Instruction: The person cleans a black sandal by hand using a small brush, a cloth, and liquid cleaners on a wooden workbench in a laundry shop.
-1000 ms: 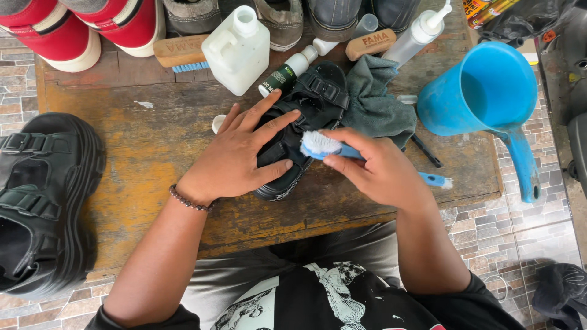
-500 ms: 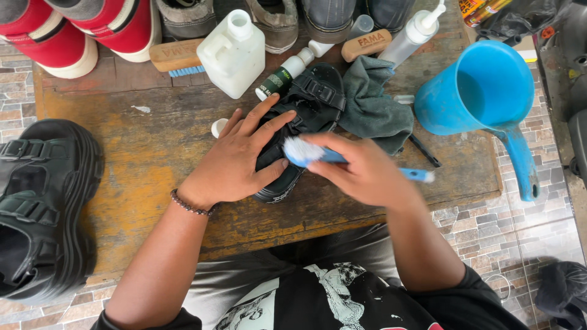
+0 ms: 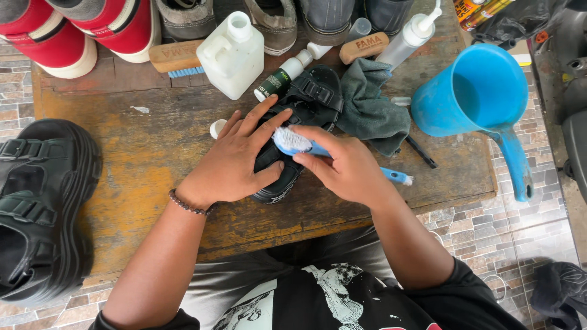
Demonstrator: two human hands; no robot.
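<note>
From the head camera, your left hand (image 3: 235, 162) lies spread flat over a black strapped sandal (image 3: 299, 125) at the middle of the wooden table (image 3: 140, 159), fingers (image 3: 260, 116) splayed and pressing on the upper, thumb hooked round the near side; it pins the sandal rather than clenching it. The sandal's long axis runs on a diagonal, from the end nearest you at lower left up and away to the right, where its buckled straps show beside a grey cloth (image 3: 370, 113).

Your right hand (image 3: 348, 168) is clenched round a blue-handled brush (image 3: 306, 145). Its white bristle head sits on the sandal, just beside your left fingertips. The brush lies almost across the sandal, head to the left, and the tip of the handle pokes out past your palm towards the right.

The grey cloth touches the sandal's far right side. Beyond it stands a blue water dipper (image 3: 477, 91), its handle running down towards the table edge. Behind the sandal lie a white plastic jug (image 3: 229, 55), a small dark green bottle (image 3: 281, 79) on its side, and two wooden brushes (image 3: 174, 58). A second black sandal (image 3: 43, 201) sits well apart, at the left end of the table.
</note>
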